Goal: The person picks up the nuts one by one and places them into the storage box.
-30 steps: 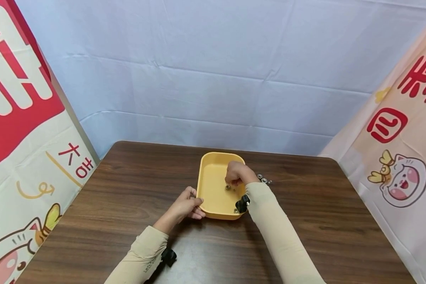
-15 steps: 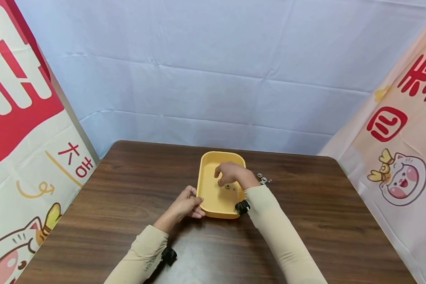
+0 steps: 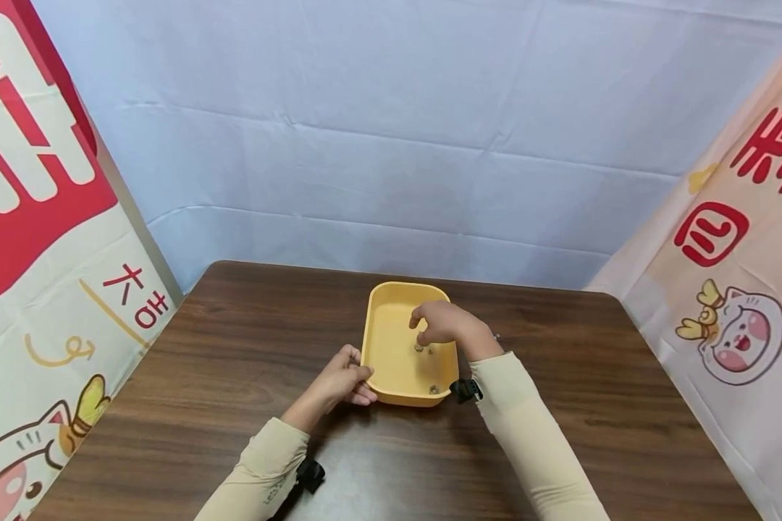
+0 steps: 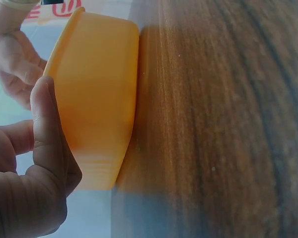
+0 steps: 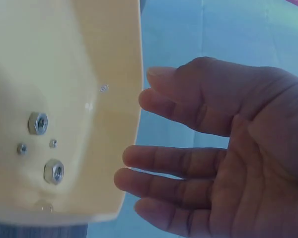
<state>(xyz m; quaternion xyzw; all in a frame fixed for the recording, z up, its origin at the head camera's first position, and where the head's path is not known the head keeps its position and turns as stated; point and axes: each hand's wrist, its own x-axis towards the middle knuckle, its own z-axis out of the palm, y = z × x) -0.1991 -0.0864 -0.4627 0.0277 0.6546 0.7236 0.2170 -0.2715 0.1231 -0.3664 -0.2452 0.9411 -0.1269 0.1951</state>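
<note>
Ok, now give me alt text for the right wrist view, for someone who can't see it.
A right hand, palm showing and nothing visible in its grasp, is near a pale yellow tray holding two large metal hex nuts and two smaller nuts.

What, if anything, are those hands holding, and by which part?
The left hand holds the yellow tray by its rim, near the front left corner. The right hand holds nothing that the pictures show.

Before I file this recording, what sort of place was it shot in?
Probably a makeshift indoor filming booth: a wood-grain table stands before a pale cloth backdrop, with a left printed banner and a right printed banner flanking it.
</note>
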